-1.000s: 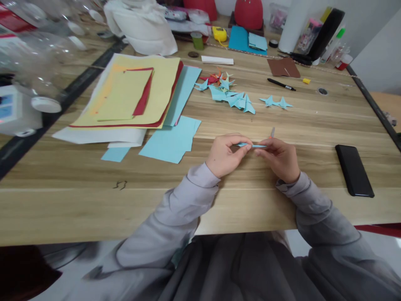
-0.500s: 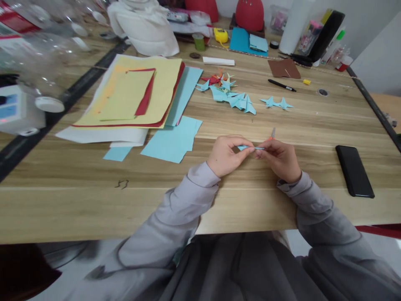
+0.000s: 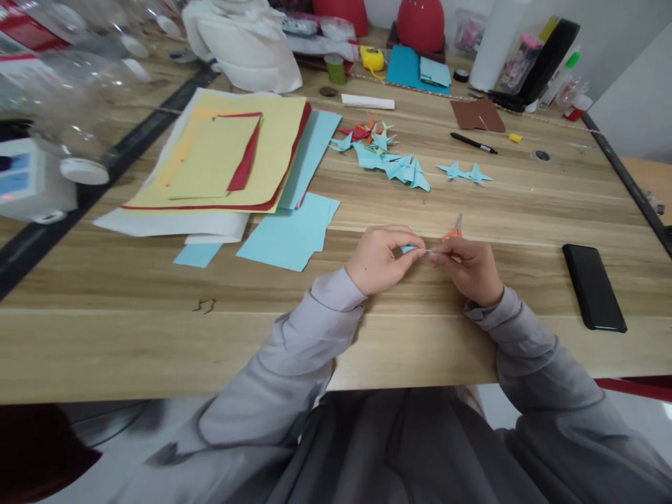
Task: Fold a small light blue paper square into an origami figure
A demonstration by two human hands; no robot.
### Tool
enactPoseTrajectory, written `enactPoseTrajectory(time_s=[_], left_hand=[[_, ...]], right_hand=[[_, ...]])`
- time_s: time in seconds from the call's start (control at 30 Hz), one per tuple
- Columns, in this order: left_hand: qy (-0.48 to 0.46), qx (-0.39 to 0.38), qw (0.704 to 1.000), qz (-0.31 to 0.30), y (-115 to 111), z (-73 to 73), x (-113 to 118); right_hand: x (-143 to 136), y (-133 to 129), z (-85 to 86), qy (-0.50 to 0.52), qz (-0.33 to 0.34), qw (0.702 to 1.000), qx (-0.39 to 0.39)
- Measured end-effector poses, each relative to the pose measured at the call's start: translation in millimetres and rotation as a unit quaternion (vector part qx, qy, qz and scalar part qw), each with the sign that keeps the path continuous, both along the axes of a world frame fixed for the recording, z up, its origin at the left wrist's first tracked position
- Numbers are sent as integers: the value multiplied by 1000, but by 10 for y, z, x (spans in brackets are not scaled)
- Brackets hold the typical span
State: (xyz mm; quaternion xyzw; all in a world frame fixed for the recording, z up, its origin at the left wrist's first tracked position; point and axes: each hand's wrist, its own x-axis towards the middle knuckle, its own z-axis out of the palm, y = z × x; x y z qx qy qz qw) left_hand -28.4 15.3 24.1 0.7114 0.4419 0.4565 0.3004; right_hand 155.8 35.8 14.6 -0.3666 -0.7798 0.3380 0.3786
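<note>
A small folded piece of blue paper (image 3: 409, 248) is pinched between my two hands just above the table. My left hand (image 3: 382, 260) grips its left part between thumb and fingers. At the other end, my right hand (image 3: 469, 267) pinches the thin right tip, and the fingers hide much of it. Orange-handled scissors (image 3: 453, 230) lie right behind my right hand, partly covered by it. Farther back are several folded blue paper cranes (image 3: 402, 169), a joined pair of blue cranes (image 3: 465, 172) and a red crane (image 3: 358, 133).
Stacked yellow, red and white paper sheets (image 3: 273, 154) lie at the left, with cut blue paper (image 3: 291, 234) beside them. A black phone (image 3: 594, 287) rests at the right. Behind are a pen (image 3: 473, 143), brown paper (image 3: 477, 115) and a yellow tape measure (image 3: 372, 59). Plastic bottles (image 3: 78, 119) crowd the far left.
My right hand has shifted slightly left, closer to my left fingertips, and less of the blue paper shows between them. More of the scissors' orange handle is visible.
</note>
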Motion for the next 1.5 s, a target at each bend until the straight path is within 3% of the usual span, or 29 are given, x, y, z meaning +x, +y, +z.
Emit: enactPoseTrajectory(time_s=[0.17,0.33,0.6,0.73,0.93,1.1,1.5], left_hand=[[-117,-138,982,53,26,15,10],[-258,-293,921,-1,16,30,53],[-287,-388,874,-48,-4,52,82],[-310,-402,861,-40,-6,32,103],[-302,-369,879,-28,-32,11,145],[-281,-347,894,-39,-44,15,169],[-322,-396,860,-6,-37,103,103]], right_hand=[[-32,22,-69,95,-28,990,-103],[-57,1,-6,144,-13,978,-153],[-66,-16,65,116,-8,981,-153],[-77,-25,69,116,-5,980,-161],[-87,-34,55,84,15,978,-192],[-101,-54,37,63,36,982,-173],[-54,-15,79,107,-71,987,-102]])
